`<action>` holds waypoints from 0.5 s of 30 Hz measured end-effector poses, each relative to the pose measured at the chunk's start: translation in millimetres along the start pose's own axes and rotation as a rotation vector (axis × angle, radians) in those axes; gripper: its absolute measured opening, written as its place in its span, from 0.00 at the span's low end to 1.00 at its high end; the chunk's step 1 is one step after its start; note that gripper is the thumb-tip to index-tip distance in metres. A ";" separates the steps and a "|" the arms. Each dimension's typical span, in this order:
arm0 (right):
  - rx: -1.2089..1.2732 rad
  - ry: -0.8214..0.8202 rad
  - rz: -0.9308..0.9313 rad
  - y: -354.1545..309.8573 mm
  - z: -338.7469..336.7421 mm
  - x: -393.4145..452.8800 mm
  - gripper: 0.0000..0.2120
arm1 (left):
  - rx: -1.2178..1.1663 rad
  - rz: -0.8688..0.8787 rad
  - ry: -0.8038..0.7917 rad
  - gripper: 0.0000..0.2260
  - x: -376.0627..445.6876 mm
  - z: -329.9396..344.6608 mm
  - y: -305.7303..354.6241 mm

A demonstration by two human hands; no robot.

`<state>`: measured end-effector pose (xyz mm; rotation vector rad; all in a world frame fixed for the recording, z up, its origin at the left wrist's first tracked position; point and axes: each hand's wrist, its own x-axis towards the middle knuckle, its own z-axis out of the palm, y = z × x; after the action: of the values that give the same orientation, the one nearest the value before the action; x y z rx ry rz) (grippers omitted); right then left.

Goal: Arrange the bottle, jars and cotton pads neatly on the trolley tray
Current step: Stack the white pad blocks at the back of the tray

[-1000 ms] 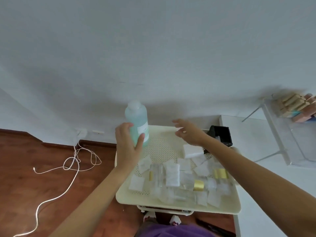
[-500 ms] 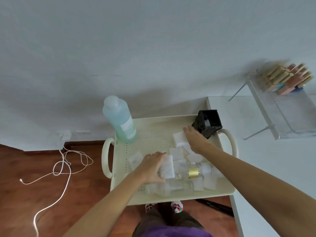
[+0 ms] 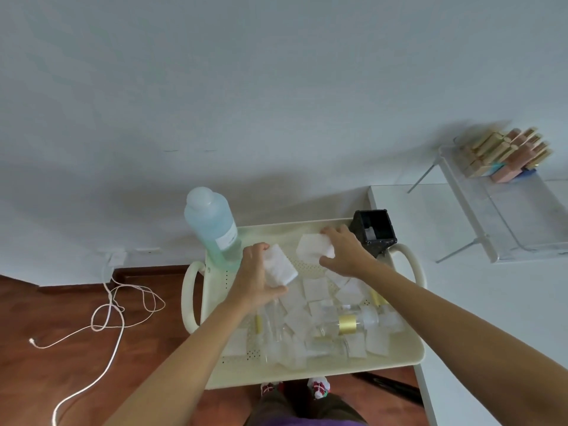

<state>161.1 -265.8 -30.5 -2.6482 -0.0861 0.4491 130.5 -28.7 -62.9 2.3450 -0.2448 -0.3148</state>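
Note:
The cream trolley tray (image 3: 310, 372) holds a tall bottle (image 3: 215, 229) of pale blue liquid upright in its far left corner. My left hand (image 3: 255, 278) grips a stack of white cotton pads (image 3: 279, 265) above the tray's left middle. My right hand (image 3: 344, 253) rests on a second stack of cotton pads (image 3: 312, 249) near the far edge, fingers curled on it. Several loose cotton pads (image 3: 316, 289) lie scattered over the tray. Clear jars lie on their sides among them, one with a gold band (image 3: 347, 324).
A black open box (image 3: 373, 233) stands at the tray's far right corner. A white table (image 3: 491, 302) adjoins on the right with a clear rack (image 3: 504, 216) holding wooden blocks. A white cable (image 3: 107, 312) trails over the wooden floor at left. Wall behind.
My left hand let go of the bottle, went down to the pads and has lifted a stack. My right hand moved onto the stack near the far edge.

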 end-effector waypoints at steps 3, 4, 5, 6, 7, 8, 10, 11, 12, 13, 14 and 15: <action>-0.105 -0.010 -0.038 -9.8 7.5 5.3 0.34 | 0.225 0.110 0.033 0.39 13.8 3.5 2.2; -0.136 -0.007 -0.046 -12.8 10.9 7.0 0.34 | 0.301 0.136 0.044 0.37 18.6 5.2 2.9; -0.160 0.000 -0.054 -15.6 14.4 8.8 0.33 | 0.375 0.151 0.047 0.35 23.1 6.6 3.1; -0.174 0.009 -0.065 -18.0 17.7 10.6 0.32 | 0.439 0.155 0.041 0.34 27.2 8.0 2.7; -0.177 0.018 -0.078 -20.0 20.6 12.7 0.31 | 0.486 0.152 0.031 0.33 30.4 9.3 1.9; -0.169 0.024 -0.089 -21.5 22.9 14.7 0.30 | 0.513 0.148 0.026 0.33 32.4 10.3 0.8; -0.116 0.020 -0.098 -22.9 26.1 15.9 0.32 | 0.524 0.142 0.034 0.33 34.1 10.7 -0.2; -0.078 0.020 -0.094 -22.5 27.4 14.9 0.32 | 0.517 0.146 0.046 0.31 33.8 9.9 -0.2; -0.036 0.023 -0.084 -21.3 28.5 13.2 0.32 | 0.503 0.152 0.060 0.28 33.4 8.8 -0.2; 0.009 0.027 -0.067 -19.5 29.9 10.9 0.32 | 0.490 0.157 0.067 0.24 32.3 7.2 -0.4; 0.056 0.035 -0.045 -17.8 31.2 8.7 0.31 | 0.481 0.162 0.067 0.21 31.2 5.4 -0.8; 0.101 0.046 -0.022 -16.4 32.4 7.3 0.30 | 0.478 0.168 0.060 0.20 30.0 3.9 -1.8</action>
<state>157.6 -236.4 -52.9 -2.5547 -0.0764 0.3755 158.1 -38.0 -71.5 2.7736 -0.5341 -0.1099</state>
